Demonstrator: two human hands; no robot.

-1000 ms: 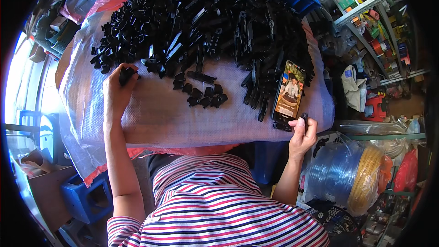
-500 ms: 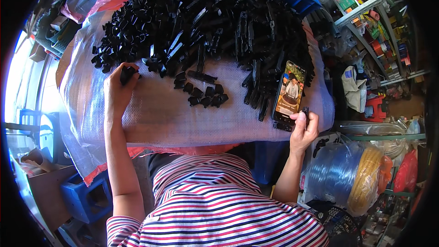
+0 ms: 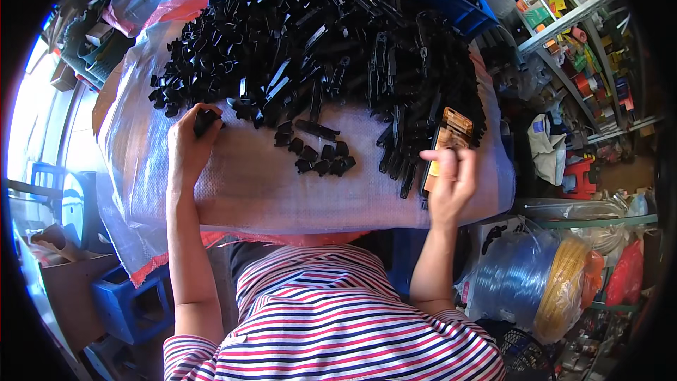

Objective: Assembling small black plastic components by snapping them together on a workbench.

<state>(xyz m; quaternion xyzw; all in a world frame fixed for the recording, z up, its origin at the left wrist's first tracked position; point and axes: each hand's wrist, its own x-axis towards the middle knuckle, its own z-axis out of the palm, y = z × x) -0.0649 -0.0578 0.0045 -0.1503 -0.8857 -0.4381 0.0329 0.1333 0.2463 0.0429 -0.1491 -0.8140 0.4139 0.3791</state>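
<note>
My left hand is closed around a small black plastic piece, at the left front edge of a big heap of black plastic parts. At the right, my right hand is over a phone with a lit screen, one digit stretched leftward across it. The other fingers are half bent, and I make out no part among them. The phone leans against long black clip-like strips. Between my hands, several short black pieces and one longer strip lie loose.
A pale woven sack covers the work surface beneath the parts. Blue crates stand behind the heap. To the right are crowded shelves and wrapped coils of tubing. A blue stool is at the lower left.
My right hand has moved up and left from the phone's lower corner onto its screen, and the screen picture has changed. My left hand keeps its hold; the whole view has shifted slightly.
</note>
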